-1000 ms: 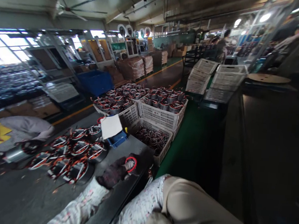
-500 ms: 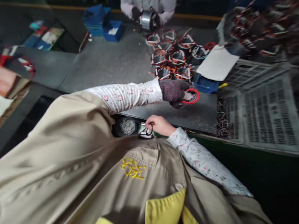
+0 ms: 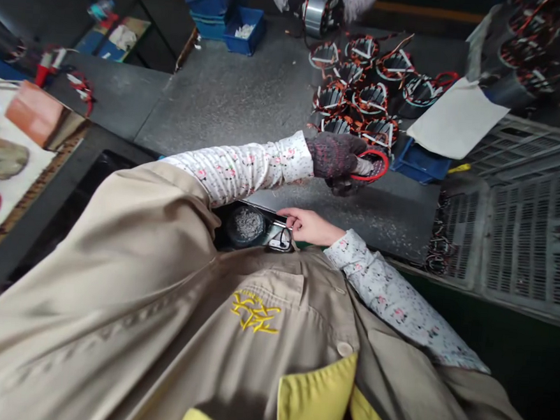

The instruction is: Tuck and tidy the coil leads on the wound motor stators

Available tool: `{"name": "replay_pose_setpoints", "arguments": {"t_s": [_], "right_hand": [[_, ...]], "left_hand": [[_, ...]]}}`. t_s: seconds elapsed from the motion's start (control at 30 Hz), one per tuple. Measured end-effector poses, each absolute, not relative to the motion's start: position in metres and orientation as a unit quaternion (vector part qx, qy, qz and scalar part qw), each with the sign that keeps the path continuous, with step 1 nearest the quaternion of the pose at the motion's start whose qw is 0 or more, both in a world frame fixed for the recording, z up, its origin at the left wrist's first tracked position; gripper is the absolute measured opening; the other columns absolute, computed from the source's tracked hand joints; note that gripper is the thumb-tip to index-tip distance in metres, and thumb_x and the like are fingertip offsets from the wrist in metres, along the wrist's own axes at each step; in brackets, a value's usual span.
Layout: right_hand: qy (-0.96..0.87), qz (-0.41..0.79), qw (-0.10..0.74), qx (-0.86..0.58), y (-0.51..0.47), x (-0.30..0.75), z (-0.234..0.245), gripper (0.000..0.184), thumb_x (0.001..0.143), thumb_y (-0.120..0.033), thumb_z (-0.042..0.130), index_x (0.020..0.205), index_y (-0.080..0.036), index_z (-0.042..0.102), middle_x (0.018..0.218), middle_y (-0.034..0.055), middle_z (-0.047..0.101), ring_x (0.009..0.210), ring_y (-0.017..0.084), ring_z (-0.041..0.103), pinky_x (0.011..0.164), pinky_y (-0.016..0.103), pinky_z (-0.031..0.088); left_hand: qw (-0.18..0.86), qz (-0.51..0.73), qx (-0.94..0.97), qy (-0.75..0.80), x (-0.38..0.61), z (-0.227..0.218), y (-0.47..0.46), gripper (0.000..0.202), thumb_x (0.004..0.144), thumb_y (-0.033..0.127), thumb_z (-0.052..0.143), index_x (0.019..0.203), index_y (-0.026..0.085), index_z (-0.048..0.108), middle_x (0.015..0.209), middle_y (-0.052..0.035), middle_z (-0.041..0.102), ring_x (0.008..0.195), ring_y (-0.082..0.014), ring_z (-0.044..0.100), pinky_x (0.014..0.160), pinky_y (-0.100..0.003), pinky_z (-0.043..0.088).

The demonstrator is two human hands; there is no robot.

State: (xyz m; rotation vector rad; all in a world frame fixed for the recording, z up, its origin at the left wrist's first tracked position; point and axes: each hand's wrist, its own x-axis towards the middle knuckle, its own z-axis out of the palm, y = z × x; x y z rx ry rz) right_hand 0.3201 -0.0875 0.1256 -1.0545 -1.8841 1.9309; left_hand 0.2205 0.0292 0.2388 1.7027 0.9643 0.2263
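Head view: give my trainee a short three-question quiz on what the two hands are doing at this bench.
1. True or false: the left hand wears a dark knitted glove.
2. What does the gloved hand hold? A) a red wire loop B) a blue bin C) a sheet of paper
3. Where is the bare right hand?

Key
1. True.
2. A. The blue bin sits on the grey bench just beyond it, under the sheet.
3. At the near bench edge, fingertips by a small wire piece, next to a round grey part. A grip cannot be confirmed.
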Motion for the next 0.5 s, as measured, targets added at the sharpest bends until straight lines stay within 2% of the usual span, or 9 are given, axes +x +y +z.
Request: {"name": "replay_pose_setpoints", "arguments": {"t_s": [0.07, 0.13, 0.2, 0.27, 0.37, 0.43, 0.5], "right_hand": [[-0.736, 0.593, 0.104, -0.31, -0.083, 0.329, 0.133, 0.07, 0.072, 0.001, 0.076, 0.139, -0.017, 0.085, 0.124, 0.0057, 0.076, 0.106, 0.019, 0.075, 0.105, 0.034, 0.062], [-0.79, 0.552, 0.102, -0.246, -0.079, 0.334, 0.142, 0.071, 0.074, 0.001, 0.076, 0.142, -0.019, 0.086, 0.15, 0.01, 0.071, 0.136, 0.026, 0.072, 0.124, 0.04, 0.055], [-0.815, 0.532, 0.082, -0.214, -0.079, 0.335, 0.146, 0.073, 0.078, 0.001, 0.074, 0.148, -0.018, 0.083, 0.159, 0.0133, 0.069, 0.148, 0.029, 0.068, 0.131, 0.043, 0.051], [-0.83, 0.496, 0.047, -0.251, -0.081, 0.331, 0.145, 0.072, 0.084, 0.002, 0.07, 0.154, -0.013, 0.079, 0.152, 0.0175, 0.074, 0.142, 0.03, 0.071, 0.127, 0.043, 0.054], [-0.837, 0.441, -0.033, -0.323, -0.09, 0.323, 0.136, 0.059, 0.093, 0.003, 0.067, 0.149, -0.01, 0.081, 0.136, 0.0198, 0.08, 0.127, 0.03, 0.077, 0.117, 0.04, 0.057], [-0.836, 0.442, -0.058, -0.321, -0.096, 0.318, 0.127, 0.054, 0.093, 0.001, 0.075, 0.145, -0.012, 0.084, 0.13, 0.018, 0.081, 0.119, 0.029, 0.078, 0.109, 0.037, 0.058], [-0.826, 0.462, -0.039, -0.319, -0.101, 0.315, 0.119, 0.055, 0.093, -0.003, 0.084, 0.147, -0.014, 0.083, 0.128, 0.0158, 0.081, 0.113, 0.026, 0.077, 0.103, 0.035, 0.059]], "left_hand": [[0.547, 0.087, 0.713, 0.43, 0.221, 0.239, 0.03, 0.06, 0.113, 0.049, 0.065, 0.109, -0.01, 0.077, 0.079, -0.0049, 0.08, 0.065, -0.0053, 0.07, 0.07, -0.028, 0.045], [0.553, 0.096, 0.704, 0.435, 0.22, 0.24, 0.028, 0.05, 0.113, 0.047, 0.073, 0.104, -0.002, 0.077, 0.075, -0.0014, 0.079, 0.061, -0.005, 0.068, 0.069, -0.023, 0.046], [0.578, 0.119, 0.689, 0.421, 0.219, 0.241, 0.025, 0.038, 0.114, 0.041, 0.08, 0.095, 0.008, 0.076, 0.073, -0.0006, 0.078, 0.056, -0.0052, 0.066, 0.063, -0.018, 0.048], [0.6, 0.136, 0.674, 0.409, 0.218, 0.242, 0.02, 0.035, 0.115, 0.036, 0.082, 0.089, 0.015, 0.073, 0.071, -0.0002, 0.077, 0.055, -0.0069, 0.064, 0.055, -0.017, 0.049], [0.612, 0.133, 0.667, 0.404, 0.218, 0.246, 0.015, 0.032, 0.115, 0.03, 0.081, 0.088, 0.017, 0.069, 0.07, 0.0031, 0.072, 0.055, -0.0079, 0.063, 0.052, -0.018, 0.05], [0.617, 0.12, 0.659, 0.412, 0.22, 0.249, 0.013, 0.026, 0.116, 0.024, 0.079, 0.094, 0.018, 0.068, 0.068, 0.0056, 0.07, 0.054, -0.0072, 0.061, 0.055, -0.018, 0.049], [0.612, 0.105, 0.653, 0.434, 0.221, 0.251, 0.013, 0.016, 0.118, 0.022, 0.075, 0.103, 0.017, 0.07, 0.068, 0.0064, 0.07, 0.055, -0.0076, 0.062, 0.058, -0.019, 0.048]]}}
